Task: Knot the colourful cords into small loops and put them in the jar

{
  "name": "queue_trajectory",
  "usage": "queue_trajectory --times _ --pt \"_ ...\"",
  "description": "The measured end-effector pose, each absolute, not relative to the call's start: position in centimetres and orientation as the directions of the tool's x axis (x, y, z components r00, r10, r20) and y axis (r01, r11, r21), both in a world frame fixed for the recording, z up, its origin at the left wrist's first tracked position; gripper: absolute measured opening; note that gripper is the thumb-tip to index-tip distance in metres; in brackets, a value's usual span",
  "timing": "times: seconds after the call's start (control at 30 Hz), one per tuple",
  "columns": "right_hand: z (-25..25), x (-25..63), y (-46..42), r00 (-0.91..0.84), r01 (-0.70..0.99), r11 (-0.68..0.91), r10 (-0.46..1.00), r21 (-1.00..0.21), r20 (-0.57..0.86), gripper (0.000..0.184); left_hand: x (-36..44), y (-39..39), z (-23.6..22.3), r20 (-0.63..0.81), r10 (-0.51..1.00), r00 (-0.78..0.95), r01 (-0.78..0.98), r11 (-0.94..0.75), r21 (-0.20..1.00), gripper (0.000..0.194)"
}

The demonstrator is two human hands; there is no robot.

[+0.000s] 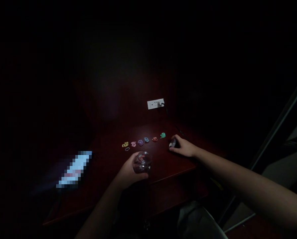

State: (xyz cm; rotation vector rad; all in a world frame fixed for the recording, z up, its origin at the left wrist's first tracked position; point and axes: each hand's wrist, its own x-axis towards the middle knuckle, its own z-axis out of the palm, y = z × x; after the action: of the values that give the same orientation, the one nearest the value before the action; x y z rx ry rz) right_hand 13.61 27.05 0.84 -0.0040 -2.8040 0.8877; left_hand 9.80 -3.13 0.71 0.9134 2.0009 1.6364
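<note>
My left hand is wrapped round a clear plastic jar, held upright with its mouth uncovered, near the table's front edge. To the right, my right hand grips a small clear round piece, which looks like a lid, at the tabletop. Beyond the hands, small piles of hair ties lie in a row: yellow, pink, purple, blue, orange-red and green. A single pale hair tie lies just in front of the yellow pile.
The dark red wooden table stands against a wall with a white power socket; a plug and dark cable hang there. A bright, pixelated screen is on the left. My knee shows below the table edge. Surroundings are very dark.
</note>
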Motion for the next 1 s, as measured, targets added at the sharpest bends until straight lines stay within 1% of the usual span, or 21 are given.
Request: queue_trajectory --times 0.1,0.23,0.3,0.37,0.43,0.5,0.57,0.67,0.8,0.87,1.0 --pt "-0.2 13.5 27.4 -0.956 -0.055 0.824 0.12 -0.564 0.268 0.049 9.9 -3.1 1.0 0.079 0.693 -0.716 0.214 0.111 0.97 0.079" --pt "-1.1 13.3 27.7 -0.941 -0.085 0.835 0.113 -0.544 0.32 0.053 9.8 -3.0 0.9 0.091 0.699 -0.71 0.222 0.1 0.97 0.078" --pt "-1.2 12.9 27.9 -0.941 -0.089 0.812 0.121 -0.577 0.315 0.055 9.6 -2.9 0.7 0.102 0.7 -0.707 0.231 0.092 0.969 0.078" --pt "-0.7 12.2 28.1 -0.941 -0.066 0.782 0.157 -0.62 0.298 0.053 9.4 -3.0 0.5 0.105 0.698 -0.708 0.24 0.098 0.966 0.078" --pt "0.1 11.1 28.4 -0.945 -0.003 0.791 0.199 -0.612 0.261 0.051 9.3 -3.0 0.3 0.105 0.697 -0.709 0.253 0.113 0.961 0.078" --pt "1.1 9.5 28.6 -0.968 0.061 0.864 0.173 -0.499 0.182 0.055 9.3 -3.1 0.4 0.112 0.697 -0.708 0.276 0.127 0.953 0.078" --pt "2.1 7.7 28.7 -0.979 0.074 0.883 0.153 -0.463 0.134 0.058 9.3 -3.1 0.5 0.122 0.701 -0.703 0.307 0.144 0.941 0.077" --pt "2.9 5.0 28.6 -0.993 0.079 0.904 0.11 -0.419 0.052 0.067 9.4 -3.0 0.8 0.131 0.705 -0.697 0.337 0.161 0.928 0.075" --pt "3.3 2.3 27.9 -1.0 0.021 0.932 0.013 -0.362 -0.024 0.076 9.4 -3.0 0.8 0.141 0.712 -0.688 0.341 0.145 0.929 0.076" --pt "3.4 1.4 27.6 -0.997 0.0 0.942 -0.025 -0.337 -0.071 0.072 9.4 -3.0 0.7 0.149 0.71 -0.688 0.349 0.143 0.926 0.076" --pt "3.4 0.2 27.6 -0.986 -0.025 0.952 -0.073 -0.304 -0.149 0.054 9.4 -3.0 0.6 0.158 0.697 -0.699 0.356 0.149 0.922 0.077"
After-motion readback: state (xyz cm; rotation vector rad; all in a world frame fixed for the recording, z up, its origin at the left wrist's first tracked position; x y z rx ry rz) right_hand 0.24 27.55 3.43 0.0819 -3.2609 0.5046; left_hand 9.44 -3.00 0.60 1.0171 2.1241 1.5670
